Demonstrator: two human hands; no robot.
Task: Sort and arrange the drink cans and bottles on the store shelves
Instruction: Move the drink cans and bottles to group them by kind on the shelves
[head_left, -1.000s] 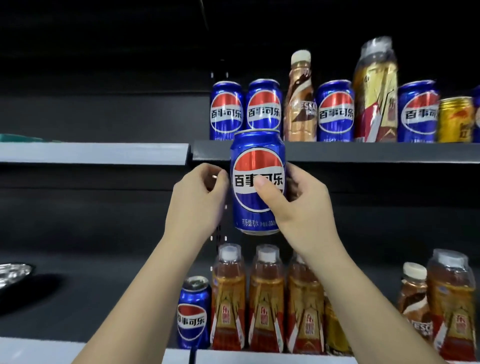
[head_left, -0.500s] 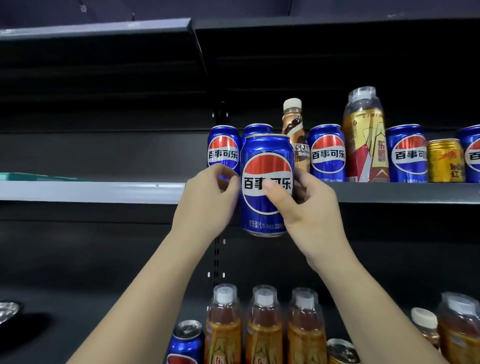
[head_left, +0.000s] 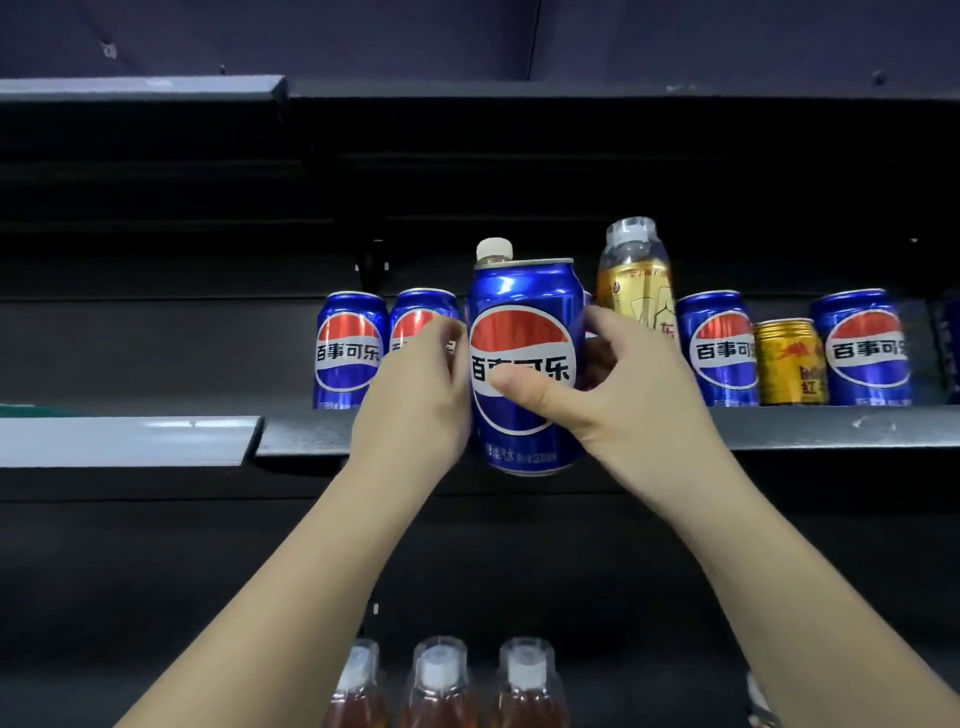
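Gripping blue can (head_left: 524, 364), left hand (head_left: 415, 395) and right hand (head_left: 618, 400) now higher, before shelf row.

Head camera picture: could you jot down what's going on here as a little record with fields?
Held item: blue cola can, upright, its base below the shelf edge
Left hand: holds the can's left side
Right hand: grips the right side, thumb across the label
On shelf: four blue cans in view, a gold can, a gold-labelled bottle, a white-capped bottle behind the held can
Below: three capped tea bottles
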